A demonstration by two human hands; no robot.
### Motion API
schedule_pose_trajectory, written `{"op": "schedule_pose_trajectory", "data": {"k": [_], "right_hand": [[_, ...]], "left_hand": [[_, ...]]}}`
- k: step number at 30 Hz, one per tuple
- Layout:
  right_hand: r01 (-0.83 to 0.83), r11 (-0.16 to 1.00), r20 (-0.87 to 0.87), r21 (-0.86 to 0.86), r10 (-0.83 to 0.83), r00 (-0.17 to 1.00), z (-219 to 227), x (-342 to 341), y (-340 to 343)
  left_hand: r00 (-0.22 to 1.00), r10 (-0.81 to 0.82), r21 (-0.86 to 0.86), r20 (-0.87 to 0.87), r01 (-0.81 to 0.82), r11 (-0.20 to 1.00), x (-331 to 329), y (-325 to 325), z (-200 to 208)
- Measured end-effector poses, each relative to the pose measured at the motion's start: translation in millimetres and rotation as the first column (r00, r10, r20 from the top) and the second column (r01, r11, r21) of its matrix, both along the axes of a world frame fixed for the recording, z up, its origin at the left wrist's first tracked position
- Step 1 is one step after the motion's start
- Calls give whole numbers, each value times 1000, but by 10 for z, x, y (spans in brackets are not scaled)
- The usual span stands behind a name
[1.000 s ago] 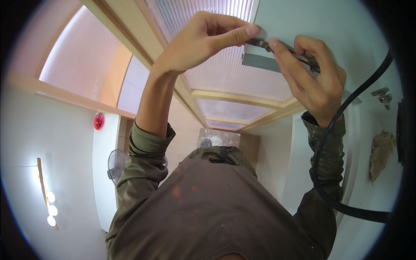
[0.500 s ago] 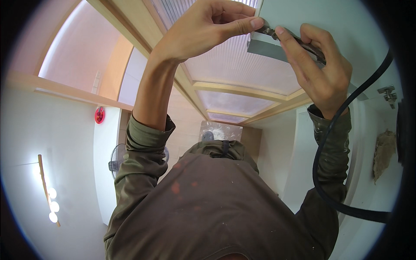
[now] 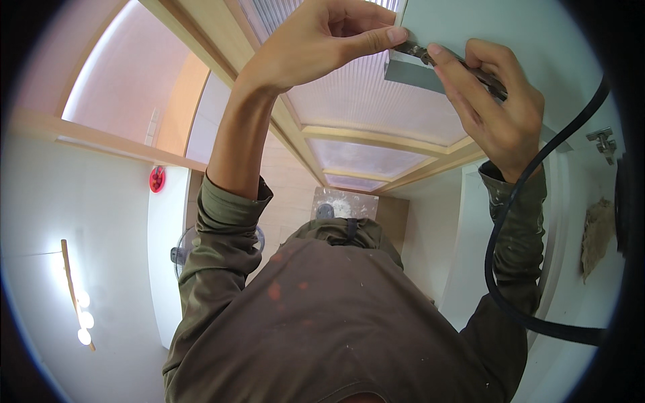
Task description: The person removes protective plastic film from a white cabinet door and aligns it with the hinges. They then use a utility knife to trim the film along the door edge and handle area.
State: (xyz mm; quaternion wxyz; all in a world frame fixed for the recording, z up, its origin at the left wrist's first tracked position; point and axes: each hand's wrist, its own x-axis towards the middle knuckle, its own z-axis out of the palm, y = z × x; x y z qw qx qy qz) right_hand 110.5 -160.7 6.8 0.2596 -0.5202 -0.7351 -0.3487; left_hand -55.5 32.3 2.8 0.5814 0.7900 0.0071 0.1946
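Note:
My left hand (image 3: 312, 48) is raised at the left edge of a pale grey-green cabinet panel (image 3: 490, 23). Its thumb and fingers are pressed together there, and the thumb tip meets the end of a slim, dark metal piece (image 3: 411, 50) with a jointed part. What lies between those fingers is hidden. On the right, my right hand (image 3: 500, 111) grips the same metal piece along its length, index finger laid on it. The piece runs slantwise just above the panel's lower lip (image 3: 413, 74). Its exact kind cannot be made out.
A black cable (image 3: 495, 248) loops past my right forearm. Beyond it are a metal cabinet hinge (image 3: 603, 144) and a brownish ragged piece (image 3: 596, 232). Wood-framed ribbed glass doors (image 3: 376, 101) stand ahead. A fan (image 3: 180, 254) and a red bowl (image 3: 157, 179) are at left.
Both hands keep nearly the same place and grip. The whole view has shifted very slightly, and the metal piece shows a little more between the hands.

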Motion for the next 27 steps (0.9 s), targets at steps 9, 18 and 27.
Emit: {"op": "schedule_pose_trajectory", "data": {"k": [9, 18, 27], "right_hand": [[-26, 997, 100, 72, 19, 995, 48, 0, 70], [-3, 1000, 106, -22, 5, 994, 85, -73, 41], [4, 987, 2, -163, -3, 1000, 146, -2, -24]], "left_hand": [[996, -19, 47, -86, 23, 999, -19, 97, 86], [993, -104, -60, 63, 107, 992, 13, 63, -1], [1000, -21, 5, -10, 21, 1000, -17, 104, 1]]}}
